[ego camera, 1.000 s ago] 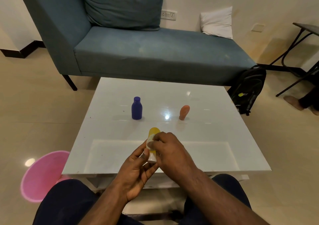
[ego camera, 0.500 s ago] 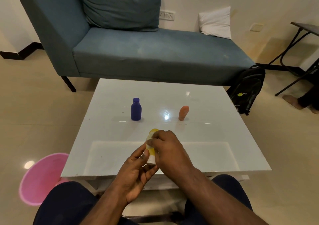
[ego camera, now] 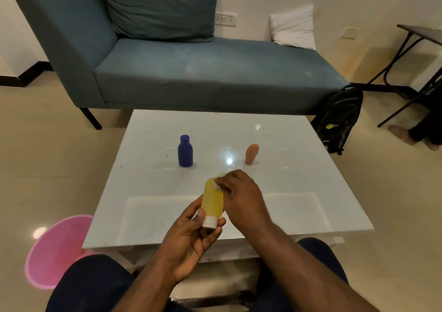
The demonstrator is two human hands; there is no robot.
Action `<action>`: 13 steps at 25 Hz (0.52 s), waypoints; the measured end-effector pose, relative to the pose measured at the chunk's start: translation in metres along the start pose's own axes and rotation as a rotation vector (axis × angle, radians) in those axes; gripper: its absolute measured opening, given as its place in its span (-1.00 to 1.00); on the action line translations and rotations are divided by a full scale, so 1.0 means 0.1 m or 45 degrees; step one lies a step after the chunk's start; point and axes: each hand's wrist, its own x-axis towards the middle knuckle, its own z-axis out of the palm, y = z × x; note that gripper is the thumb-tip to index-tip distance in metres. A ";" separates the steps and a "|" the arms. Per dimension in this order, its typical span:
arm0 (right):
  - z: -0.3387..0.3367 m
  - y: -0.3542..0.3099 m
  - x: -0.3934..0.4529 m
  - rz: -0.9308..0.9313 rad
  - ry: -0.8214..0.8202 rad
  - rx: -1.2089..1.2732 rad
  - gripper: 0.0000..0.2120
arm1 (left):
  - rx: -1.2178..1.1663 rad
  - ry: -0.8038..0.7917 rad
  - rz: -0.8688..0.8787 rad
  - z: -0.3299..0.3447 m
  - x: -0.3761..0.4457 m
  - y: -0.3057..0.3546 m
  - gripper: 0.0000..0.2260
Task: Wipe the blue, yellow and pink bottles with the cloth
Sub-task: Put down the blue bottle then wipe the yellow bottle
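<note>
The translucent yellow plastic bottle (ego camera: 212, 198) is held above the near part of the glossy white table (ego camera: 299, 168), its long axis near-to-far, white cap nearest. The left hand (ego camera: 191, 237) grips its cap end; the right hand (ego camera: 241, 196) pinches a small white cloth (ego camera: 218, 185) against its far end.

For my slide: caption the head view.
Left hand holds yellow bottle; right hand wipes it with white cloth.
</note>
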 end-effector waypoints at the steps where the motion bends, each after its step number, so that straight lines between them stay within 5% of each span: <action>1: 0.02 -0.01 -0.04 -0.014 -0.001 0.022 -0.75 | -0.025 0.000 0.006 0.00 0.00 0.00 -0.57; 13: 0.15 -0.16 -0.38 -0.055 0.015 0.255 -0.80 | -0.166 0.004 0.017 -0.07 0.05 0.02 -0.57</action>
